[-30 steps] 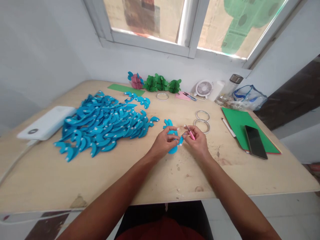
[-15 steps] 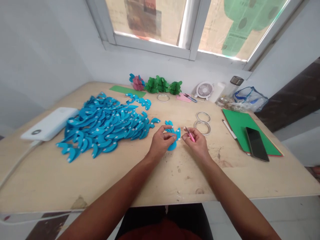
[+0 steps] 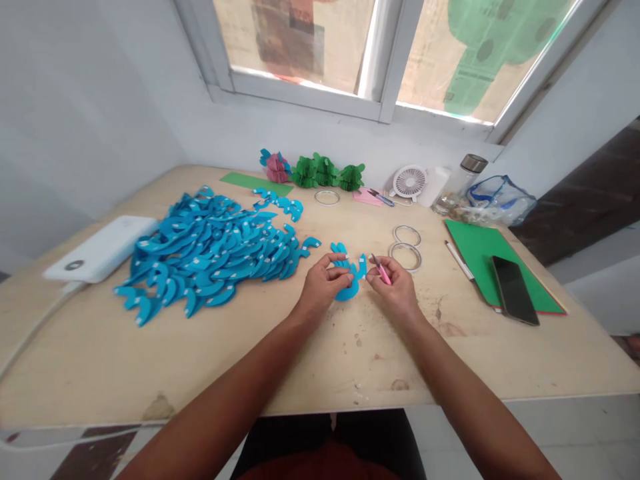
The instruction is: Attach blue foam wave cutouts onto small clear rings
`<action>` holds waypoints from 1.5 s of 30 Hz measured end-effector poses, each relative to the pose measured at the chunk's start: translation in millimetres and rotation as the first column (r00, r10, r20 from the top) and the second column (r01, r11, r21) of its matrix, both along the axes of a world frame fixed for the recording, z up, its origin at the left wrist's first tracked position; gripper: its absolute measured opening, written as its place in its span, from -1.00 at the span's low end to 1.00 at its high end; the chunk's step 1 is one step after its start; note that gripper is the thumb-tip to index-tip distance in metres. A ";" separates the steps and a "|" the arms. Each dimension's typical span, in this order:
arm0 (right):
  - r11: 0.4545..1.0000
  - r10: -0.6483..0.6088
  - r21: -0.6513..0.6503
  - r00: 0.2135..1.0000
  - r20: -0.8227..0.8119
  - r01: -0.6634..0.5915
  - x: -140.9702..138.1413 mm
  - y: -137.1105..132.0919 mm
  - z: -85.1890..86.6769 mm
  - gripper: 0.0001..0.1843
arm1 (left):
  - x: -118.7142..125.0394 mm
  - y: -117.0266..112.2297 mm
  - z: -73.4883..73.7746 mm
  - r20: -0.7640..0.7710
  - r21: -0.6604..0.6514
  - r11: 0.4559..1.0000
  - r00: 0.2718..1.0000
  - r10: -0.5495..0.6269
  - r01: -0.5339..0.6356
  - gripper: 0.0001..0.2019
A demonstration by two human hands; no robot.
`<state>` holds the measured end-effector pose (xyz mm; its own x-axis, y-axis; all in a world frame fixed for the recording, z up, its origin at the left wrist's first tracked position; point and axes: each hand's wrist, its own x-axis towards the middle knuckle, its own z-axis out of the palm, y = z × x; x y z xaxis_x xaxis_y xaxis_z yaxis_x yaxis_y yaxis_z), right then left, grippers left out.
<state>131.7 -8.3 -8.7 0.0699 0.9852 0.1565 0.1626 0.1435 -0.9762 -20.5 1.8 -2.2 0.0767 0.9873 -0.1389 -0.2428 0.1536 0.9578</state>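
My left hand (image 3: 325, 285) pinches a blue paper cutout (image 3: 349, 291) with small white squares on its tips, held just over the table. Facing it, my right hand (image 3: 394, 287) is closed around a pink-handled tool (image 3: 383, 274) with a thin dark tip, perhaps tweezers or small snips. The right thumb and fingertip come up to the cutout's right edge; whether they touch it I cannot tell. Left of my hands lies a large heap of similar blue paper cutouts (image 3: 215, 247), many carrying white squares.
A white power bank (image 3: 100, 248) with a cable lies at the left. Metal rings (image 3: 406, 256), a small fan (image 3: 410, 181) and a glass bottle (image 3: 460, 181) stand beyond my hands. Rightward are green sheets (image 3: 480, 253), a pen (image 3: 459, 259) and a phone (image 3: 515, 290). Green paper ornaments (image 3: 325, 171) line the wall.
The blue cutout's right part has spread or turned outward, to the right, between my hands. Both hands stay almost in place with the same holds.
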 end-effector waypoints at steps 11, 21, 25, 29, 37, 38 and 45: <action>1.000 -0.005 0.011 1.000 -0.028 0.005 1.1 0.3 0.1 -0.65 | 0.0 -2.0 -0.1 -0.089 0.020 1.000 0.996 0.000 0.001 -0.57; 1.000 -0.028 -0.001 0.999 -0.036 0.028 -0.8 -1.0 2.6 -0.65 | 1.8 -2.2 -1.1 -0.094 0.044 0.998 0.994 0.051 -0.047 -0.58; 1.000 -0.029 -0.002 0.999 -0.032 0.029 -0.8 -0.7 2.2 -0.65 | 2.5 -2.1 -0.7 -0.117 0.071 0.995 0.990 0.074 -0.066 -0.58; 0.999 -0.033 -0.017 0.999 -0.044 0.033 -0.6 -0.2 2.5 -0.65 | 2.9 -3.1 0.4 -0.129 0.096 0.992 0.987 0.090 -0.078 -0.59; 0.994 -0.015 -0.110 0.987 -0.161 -0.003 -1.9 -0.7 8.4 -0.60 | 3.4 -3.6 -2.2 -0.102 0.099 0.989 0.988 0.120 -0.110 -0.58; 0.991 -0.011 -0.130 0.984 -0.175 -0.013 -2.0 -0.8 9.3 -0.59 | 3.4 -3.3 -3.0 -0.103 0.102 0.989 0.987 0.120 -0.110 -0.57; 0.975 0.024 -0.207 0.970 -0.242 -0.075 0.8 -0.6 12.1 -0.54 | 3.2 -2.6 -2.7 -0.117 0.122 0.989 0.988 0.100 -0.086 -0.56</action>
<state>132.6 -8.9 3.4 0.0296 0.9969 -0.0730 -0.0786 -0.0704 -0.9944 -17.3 -0.8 -4.9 -0.0265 0.9993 -0.0251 -0.1305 0.0214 0.9912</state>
